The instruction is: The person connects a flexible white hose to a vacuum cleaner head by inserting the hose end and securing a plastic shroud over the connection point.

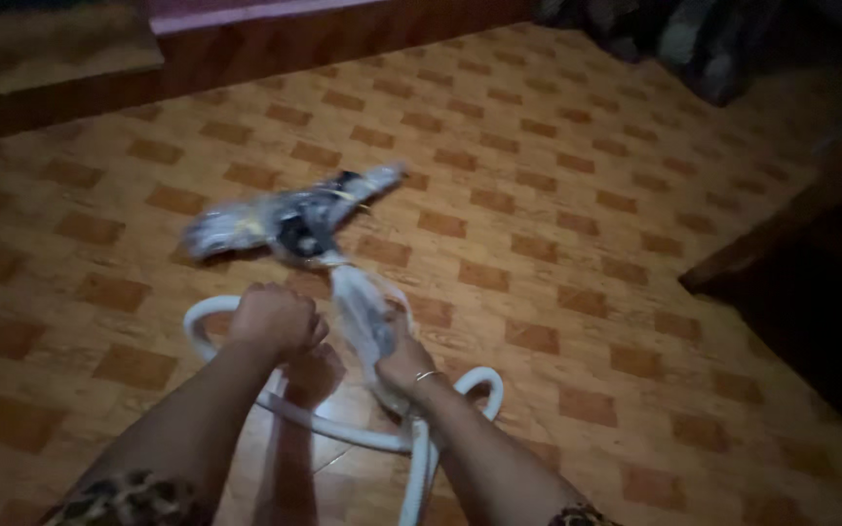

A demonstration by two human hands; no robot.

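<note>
Head view: the clear plastic bag (294,222) with something dark inside lies on the tiled floor (577,224), just past the coiled white hose (421,438). The right hand (403,358) pinches the bag's twisted neck; the left hand (273,319) is balled into a fist over the hose. The bag looks light, floppy and slick, so I'd say that bunched neck is the best grip.

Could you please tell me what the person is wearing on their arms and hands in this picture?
Both forearms are bare. The left hand wears nothing visible. The right hand has a thin metallic bangle at the wrist. Leopard-print fabric shows at the bottom edge, possibly sleeves.
</note>
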